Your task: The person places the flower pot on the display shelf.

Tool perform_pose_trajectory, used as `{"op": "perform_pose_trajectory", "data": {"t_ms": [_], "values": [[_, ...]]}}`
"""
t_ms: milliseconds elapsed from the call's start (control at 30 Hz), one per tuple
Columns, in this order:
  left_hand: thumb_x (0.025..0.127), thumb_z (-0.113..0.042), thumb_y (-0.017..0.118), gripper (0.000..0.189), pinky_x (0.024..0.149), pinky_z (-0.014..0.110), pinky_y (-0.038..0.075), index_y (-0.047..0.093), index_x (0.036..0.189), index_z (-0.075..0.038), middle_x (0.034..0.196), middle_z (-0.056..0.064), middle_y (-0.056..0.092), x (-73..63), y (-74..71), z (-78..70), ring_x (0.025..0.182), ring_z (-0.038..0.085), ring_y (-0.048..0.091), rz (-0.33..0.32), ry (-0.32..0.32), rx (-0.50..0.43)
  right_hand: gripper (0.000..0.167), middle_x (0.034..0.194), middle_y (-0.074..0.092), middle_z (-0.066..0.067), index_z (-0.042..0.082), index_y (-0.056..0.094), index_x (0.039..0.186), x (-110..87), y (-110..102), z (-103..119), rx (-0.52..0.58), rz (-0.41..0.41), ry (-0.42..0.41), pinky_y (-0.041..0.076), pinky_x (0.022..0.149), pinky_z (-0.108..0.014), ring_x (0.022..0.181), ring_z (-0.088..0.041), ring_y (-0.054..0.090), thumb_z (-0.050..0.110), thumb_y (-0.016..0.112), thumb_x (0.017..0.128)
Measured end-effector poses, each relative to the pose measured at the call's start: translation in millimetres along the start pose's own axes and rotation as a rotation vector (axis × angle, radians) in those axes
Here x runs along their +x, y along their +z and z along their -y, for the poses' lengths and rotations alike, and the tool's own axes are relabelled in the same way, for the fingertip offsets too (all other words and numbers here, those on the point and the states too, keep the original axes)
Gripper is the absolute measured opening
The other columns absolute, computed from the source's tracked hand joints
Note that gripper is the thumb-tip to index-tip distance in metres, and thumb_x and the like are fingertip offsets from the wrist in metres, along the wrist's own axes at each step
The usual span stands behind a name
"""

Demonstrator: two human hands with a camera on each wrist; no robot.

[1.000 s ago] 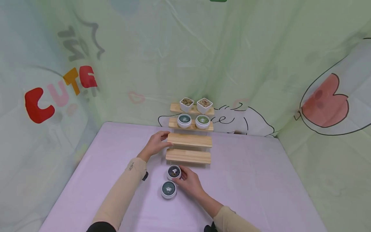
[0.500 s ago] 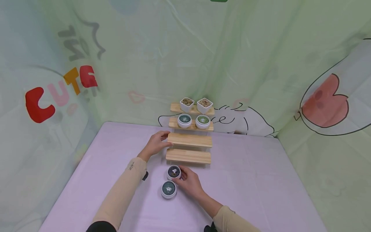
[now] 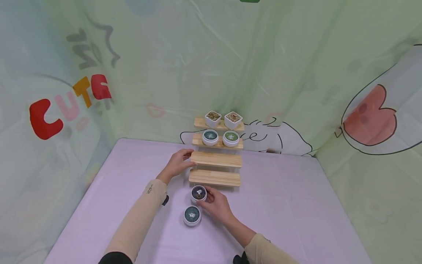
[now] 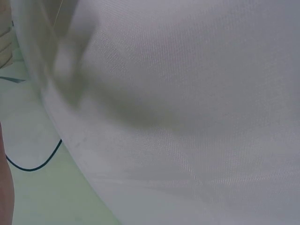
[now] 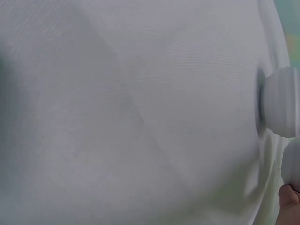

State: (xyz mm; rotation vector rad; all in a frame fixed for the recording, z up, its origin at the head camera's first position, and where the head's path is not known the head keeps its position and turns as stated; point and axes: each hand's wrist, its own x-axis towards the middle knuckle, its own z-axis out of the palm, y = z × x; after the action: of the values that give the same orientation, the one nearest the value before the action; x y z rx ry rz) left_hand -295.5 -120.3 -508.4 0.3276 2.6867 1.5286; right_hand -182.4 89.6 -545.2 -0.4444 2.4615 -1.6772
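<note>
My right hand [image 3: 219, 207] pinches a small round white pot with a dark top and a pale figure [image 3: 198, 193] from its right side. In the right wrist view, a thumb [image 5: 288, 199] presses against this pot [image 5: 291, 164]. Just nearer to me stands a second round white pot with a dark green top [image 3: 192, 215], also seen in the right wrist view. My left hand [image 3: 176, 164] grips the left end of the tiered wooden stand [image 3: 215, 159] at its second step from the front. In the left wrist view, only a sliver of the hand [image 4: 5, 183] shows.
Two round white pots with green tops, a bluish one [image 3: 210, 136] and a brighter one [image 3: 230, 138], sit on the third step. Two square white pots [image 3: 213, 118] with grainy contents occupy the top step. A lilac cloth [image 3: 280, 205] covers the table; printed curtains [image 3: 158, 73] enclose it.
My right hand has moved slightly away from me, carrying the dark-topped pot a little up toward the stand and apart from the other pot. The left hand stays on the stand.
</note>
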Motion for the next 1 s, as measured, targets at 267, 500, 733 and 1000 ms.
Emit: {"op": "perform_pose_trajectory", "data": {"t_ms": [267, 500, 733, 1000], "values": [[0.082, -0.02, 0.08, 0.066, 0.106, 0.033, 0.047, 0.051, 0.137, 0.004, 0.135, 0.019, 0.054, 0.3, 0.7, 0.9, 0.124, 0.032, 0.054, -0.001, 0.004, -0.005, 0.06, 0.132, 0.056, -0.027, -0.008, 0.054, 0.132, 4.4, -8.8, 12.0, 0.041, -0.002, 0.035, 0.051, 0.098, -0.026, 0.124, -0.034, 0.054, 0.008, 0.08, 0.081], [0.082, -0.021, 0.081, 0.068, 0.106, 0.034, 0.047, 0.05, 0.138, 0.003, 0.136, 0.018, 0.054, 0.2, 0.5, 0.2, 0.125, 0.03, 0.054, 0.001, -0.013, 0.006, 0.059, 0.132, 0.055, -0.029, -0.01, 0.052, 0.132, 8.1, -17.0, 29.5, 0.084, -0.009, 0.001, 0.052, 0.097, -0.029, 0.124, -0.036, 0.054, 0.006, 0.078, 0.082], [0.082, -0.02, 0.08, 0.066, 0.107, 0.033, 0.047, 0.051, 0.137, 0.002, 0.135, 0.017, 0.055, -1.1, 0.3, -1.0, 0.125, 0.03, 0.054, -0.002, -0.019, 0.004, 0.058, 0.134, 0.056, -0.023, -0.005, 0.053, 0.134, 19.5, -26.8, 46.3, 0.09, -0.051, 0.03, 0.052, 0.096, -0.029, 0.124, -0.033, 0.055, 0.005, 0.078, 0.082], [0.082, -0.022, 0.08, 0.067, 0.106, 0.031, 0.047, 0.051, 0.138, 0.002, 0.136, 0.017, 0.054, -0.4, 0.3, -0.6, 0.125, 0.029, 0.054, 0.006, -0.02, 0.004, 0.058, 0.134, 0.055, -0.025, -0.006, 0.054, 0.133, 33.7, -37.4, 55.5, 0.124, -0.114, 0.029, 0.052, 0.095, -0.027, 0.123, -0.033, 0.055, 0.003, 0.078, 0.082]]}}
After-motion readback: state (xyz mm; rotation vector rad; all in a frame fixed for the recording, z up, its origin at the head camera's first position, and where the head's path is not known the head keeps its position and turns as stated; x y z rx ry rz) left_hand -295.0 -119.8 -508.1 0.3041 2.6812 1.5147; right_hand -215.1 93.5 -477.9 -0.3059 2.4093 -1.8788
